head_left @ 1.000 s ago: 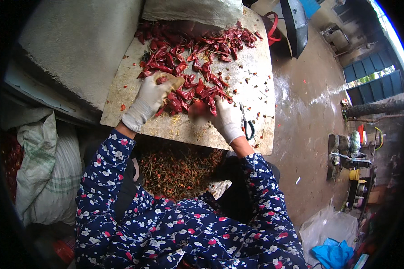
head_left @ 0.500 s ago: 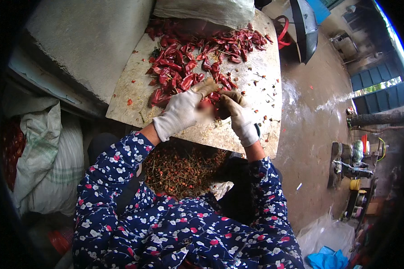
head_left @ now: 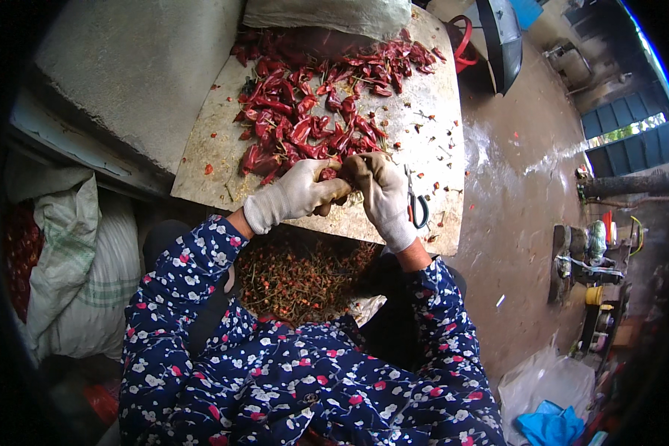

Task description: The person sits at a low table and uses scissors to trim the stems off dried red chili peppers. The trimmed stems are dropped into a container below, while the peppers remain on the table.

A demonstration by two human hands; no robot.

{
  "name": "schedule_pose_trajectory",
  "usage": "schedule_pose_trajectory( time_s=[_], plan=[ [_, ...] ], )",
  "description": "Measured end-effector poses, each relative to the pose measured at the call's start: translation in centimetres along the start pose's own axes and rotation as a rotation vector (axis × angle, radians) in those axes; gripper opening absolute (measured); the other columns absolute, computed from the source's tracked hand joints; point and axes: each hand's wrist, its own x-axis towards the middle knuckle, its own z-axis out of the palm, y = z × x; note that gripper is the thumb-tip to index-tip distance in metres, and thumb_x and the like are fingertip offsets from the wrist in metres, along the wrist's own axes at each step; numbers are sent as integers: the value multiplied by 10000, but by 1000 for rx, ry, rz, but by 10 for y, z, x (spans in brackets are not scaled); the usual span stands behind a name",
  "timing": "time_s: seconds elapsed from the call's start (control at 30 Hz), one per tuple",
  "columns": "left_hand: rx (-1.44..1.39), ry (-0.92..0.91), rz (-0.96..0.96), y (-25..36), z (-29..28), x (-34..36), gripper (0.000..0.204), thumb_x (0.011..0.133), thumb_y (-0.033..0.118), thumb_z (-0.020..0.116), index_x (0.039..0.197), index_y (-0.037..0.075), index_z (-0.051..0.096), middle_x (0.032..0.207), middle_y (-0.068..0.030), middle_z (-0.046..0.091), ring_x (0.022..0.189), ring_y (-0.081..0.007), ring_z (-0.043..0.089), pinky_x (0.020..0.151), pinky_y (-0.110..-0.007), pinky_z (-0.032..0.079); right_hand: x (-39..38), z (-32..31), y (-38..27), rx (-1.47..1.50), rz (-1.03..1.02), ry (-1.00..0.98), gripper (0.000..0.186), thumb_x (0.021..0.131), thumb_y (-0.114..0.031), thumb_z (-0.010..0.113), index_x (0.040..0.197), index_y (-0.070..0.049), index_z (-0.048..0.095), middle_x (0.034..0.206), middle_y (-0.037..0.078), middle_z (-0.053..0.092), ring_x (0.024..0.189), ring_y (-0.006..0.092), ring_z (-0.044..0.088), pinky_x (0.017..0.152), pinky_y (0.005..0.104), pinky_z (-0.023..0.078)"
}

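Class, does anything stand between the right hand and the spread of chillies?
Nothing visible does: the chillies lie just beyond the right hand. The scissors lie to its right, outside that gap.

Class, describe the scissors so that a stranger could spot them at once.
Find the pale board strewn with red peppers. Near its lower right corner, beside the person's right hand, lie the scissors. Their dark looped handle sets them apart from the small scraps around.
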Motion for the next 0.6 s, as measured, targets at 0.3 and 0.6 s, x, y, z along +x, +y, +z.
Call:
schedule_pose_trajectory(
  time_s=[0.3, 0.6],
  plan=[
    [288, 27, 454, -4, -9, -6, 270, 919, 215, 712, 1095, 11, 699, 973, -117, 734, 809, -188, 702, 809, -317, 580, 15, -6, 1, 1012, 603, 82, 149, 1052, -245, 463, 979, -153, 556, 621, -87, 408, 472, 35, 336, 386, 226, 293],
    [-268, 11, 463, 0, -88, -13, 732, 948, 540, 625, 1399, -28, 526, 1204, -101, 674, 957, -170, 692, 819, -282, 593, -4, -4, 49, -855, -55, -135, 417, 871, -389, 771, 1137, -75, 708, 842, 170, 695, 725, 303, 693, 666, 422, 559]
  ],
)
